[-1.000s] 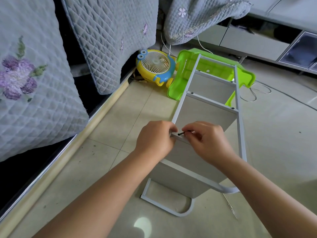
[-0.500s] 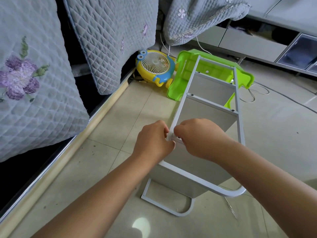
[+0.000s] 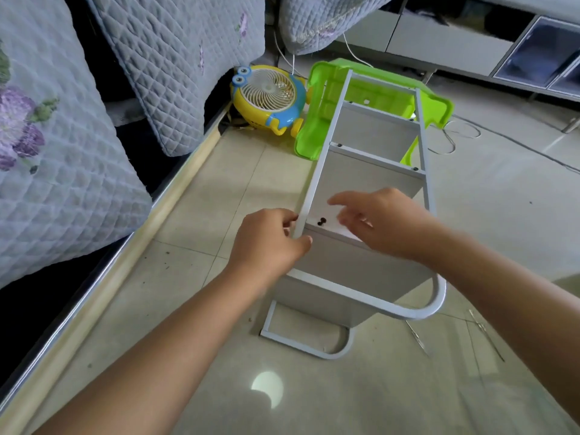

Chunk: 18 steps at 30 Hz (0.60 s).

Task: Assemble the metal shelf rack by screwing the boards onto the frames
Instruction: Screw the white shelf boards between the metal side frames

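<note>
The shelf rack [image 3: 370, 189] lies on its side on the tiled floor [image 3: 219, 189], its long axis running away from the person toward a green plastic stool [image 3: 376, 89] it leans against. A dark screw [image 3: 322, 220] stands in the near board's flange, just beside the left frame rail [image 3: 323, 152]. The left hand [image 3: 266, 243] grips that rail just below the screw, fingers and thumb curled round it. The right hand [image 3: 376, 221] hovers with loosely spread fingers, holding nothing, its fingertips just right of the screw and likely the nearer to turn it. How deep the screw sits is too small to tell, and the board's right end is hidden under the right wrist. Thin metal tools [image 3: 417, 337] lie on the floor by the rack's foot
</note>
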Each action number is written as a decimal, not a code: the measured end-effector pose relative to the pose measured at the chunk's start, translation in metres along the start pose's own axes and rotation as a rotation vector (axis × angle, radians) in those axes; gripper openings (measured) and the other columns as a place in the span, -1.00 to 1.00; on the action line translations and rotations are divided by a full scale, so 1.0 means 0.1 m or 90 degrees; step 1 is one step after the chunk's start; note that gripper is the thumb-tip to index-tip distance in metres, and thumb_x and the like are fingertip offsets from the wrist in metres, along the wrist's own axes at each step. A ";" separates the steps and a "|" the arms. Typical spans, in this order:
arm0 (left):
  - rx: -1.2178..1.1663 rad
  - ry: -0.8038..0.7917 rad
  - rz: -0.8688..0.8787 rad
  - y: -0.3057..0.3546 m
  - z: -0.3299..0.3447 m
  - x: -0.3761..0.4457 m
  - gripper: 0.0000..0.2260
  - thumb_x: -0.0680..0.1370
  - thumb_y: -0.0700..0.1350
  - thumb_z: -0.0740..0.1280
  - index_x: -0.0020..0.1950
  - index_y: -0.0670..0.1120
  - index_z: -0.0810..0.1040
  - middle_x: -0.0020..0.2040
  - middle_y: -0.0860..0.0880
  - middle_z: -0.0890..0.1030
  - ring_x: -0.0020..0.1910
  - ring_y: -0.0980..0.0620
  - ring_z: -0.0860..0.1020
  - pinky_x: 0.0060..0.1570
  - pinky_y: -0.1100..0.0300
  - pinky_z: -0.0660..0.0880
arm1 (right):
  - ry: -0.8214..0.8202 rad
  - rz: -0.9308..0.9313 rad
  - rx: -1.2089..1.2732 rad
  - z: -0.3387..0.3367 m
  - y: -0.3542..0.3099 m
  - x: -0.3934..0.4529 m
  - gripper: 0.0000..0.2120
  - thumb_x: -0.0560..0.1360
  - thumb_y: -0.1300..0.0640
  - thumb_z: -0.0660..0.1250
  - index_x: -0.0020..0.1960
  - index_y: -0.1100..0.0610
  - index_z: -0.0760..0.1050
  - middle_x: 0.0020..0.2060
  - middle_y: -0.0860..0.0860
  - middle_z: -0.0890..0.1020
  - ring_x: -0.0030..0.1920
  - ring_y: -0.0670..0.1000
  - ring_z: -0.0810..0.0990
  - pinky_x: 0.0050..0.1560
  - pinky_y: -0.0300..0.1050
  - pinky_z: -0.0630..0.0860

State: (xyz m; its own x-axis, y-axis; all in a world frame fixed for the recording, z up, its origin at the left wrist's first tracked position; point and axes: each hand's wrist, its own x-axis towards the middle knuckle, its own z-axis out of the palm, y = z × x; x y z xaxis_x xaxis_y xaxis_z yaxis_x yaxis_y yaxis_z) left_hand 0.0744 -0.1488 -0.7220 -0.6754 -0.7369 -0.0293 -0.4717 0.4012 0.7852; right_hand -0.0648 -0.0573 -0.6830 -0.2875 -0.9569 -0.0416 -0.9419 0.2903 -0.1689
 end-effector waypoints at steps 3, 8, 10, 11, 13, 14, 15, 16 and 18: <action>0.088 0.052 0.062 0.11 -0.01 0.02 -0.62 0.39 0.07 0.33 0.09 -0.13 0.57 0.02 -0.15 0.60 0.05 -0.08 0.53 0.03 0.15 0.41 | 0.235 0.014 -0.027 0.02 0.40 -0.27 -0.76 0.47 0.20 0.18 0.01 0.19 0.60 -0.20 0.13 0.67 -0.19 0.21 0.64 -0.20 0.06 0.57; 0.241 0.057 0.262 0.46 0.29 0.04 -0.61 0.55 -0.02 0.20 0.30 -0.21 0.46 0.37 -0.12 0.41 0.38 -0.06 0.35 0.25 0.12 0.32 | 0.362 0.245 0.028 0.34 1.20 -0.84 -0.70 0.42 0.18 0.13 -0.10 0.30 0.59 -0.19 0.21 0.66 -0.19 0.22 0.61 -0.16 -0.01 0.52; 0.309 -0.045 0.305 0.61 0.54 0.05 -0.62 0.61 -0.03 0.12 0.36 -0.18 0.38 0.45 -0.09 0.30 0.46 -0.01 0.20 0.33 0.13 0.21 | 0.203 0.401 0.030 0.65 1.51 -1.06 -0.75 0.49 0.20 0.17 0.02 0.26 0.58 -0.05 0.20 0.65 -0.06 0.21 0.59 -0.07 -0.05 0.48; 0.349 -0.096 0.315 0.67 0.66 0.07 -0.62 0.62 -0.03 0.07 0.39 -0.17 0.33 0.47 -0.08 0.26 0.48 0.00 0.15 0.36 0.12 0.15 | 0.093 0.460 0.022 0.84 1.65 -1.18 -0.76 0.50 0.22 0.18 0.06 0.22 0.57 -0.02 0.19 0.64 -0.02 0.20 0.58 -0.08 -0.07 0.47; 0.422 -0.153 0.324 0.72 0.84 0.11 -0.60 0.63 -0.01 0.01 0.43 -0.13 0.25 0.48 -0.04 0.23 0.49 0.01 0.09 0.40 0.09 0.05 | -0.092 0.517 0.010 1.27 1.86 -1.38 -0.75 0.51 0.22 0.15 0.10 0.16 0.54 0.04 0.14 0.62 0.03 0.16 0.56 -0.09 -0.13 0.47; 0.445 -0.157 0.322 0.71 0.89 0.12 -0.60 0.64 0.00 -0.01 0.44 -0.11 0.24 0.48 -0.03 0.24 0.50 0.01 0.09 0.42 0.07 0.02 | -0.161 0.515 0.009 1.48 1.92 -1.46 -0.72 0.51 0.20 0.14 0.15 0.13 0.52 0.10 0.12 0.59 0.09 0.14 0.54 -0.02 -0.13 0.47; 0.458 -0.155 0.318 0.70 0.90 0.13 -0.60 0.64 -0.01 -0.01 0.45 -0.10 0.24 0.47 -0.01 0.25 0.50 0.02 0.09 0.43 0.07 0.01 | -0.221 0.503 0.017 1.69 1.96 -1.51 -0.69 0.52 0.18 0.14 0.23 0.10 0.47 0.19 0.11 0.53 0.18 0.12 0.49 0.10 -0.12 0.46; 0.467 -0.153 0.314 0.69 0.91 0.13 -0.60 0.63 -0.01 -0.01 0.44 -0.09 0.25 0.47 -0.01 0.27 0.49 0.02 0.10 0.42 0.07 0.02 | -0.272 0.491 0.036 1.87 1.96 -1.55 -0.65 0.53 0.16 0.15 0.31 0.07 0.41 0.27 0.10 0.45 0.27 0.12 0.42 0.21 -0.11 0.40; 0.483 -0.152 0.312 0.67 0.89 0.12 -0.60 0.63 -0.02 0.00 0.45 -0.10 0.24 0.47 -0.01 0.27 0.49 0.01 0.12 0.41 0.08 0.03 | -0.319 0.472 0.076 2.15 1.91 -1.55 -0.61 0.54 0.15 0.14 0.37 0.02 0.33 0.33 0.12 0.33 0.35 0.14 0.31 0.30 -0.09 0.31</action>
State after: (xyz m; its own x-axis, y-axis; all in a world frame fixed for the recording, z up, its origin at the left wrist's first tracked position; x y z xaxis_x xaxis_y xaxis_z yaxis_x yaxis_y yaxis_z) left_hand -0.0161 -0.0825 -0.7248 -0.9560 -0.2934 0.0061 -0.2901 0.9479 0.1317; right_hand -0.1630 0.1445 -0.9207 -0.6779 -0.4241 -0.6005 -0.5126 0.8582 -0.0273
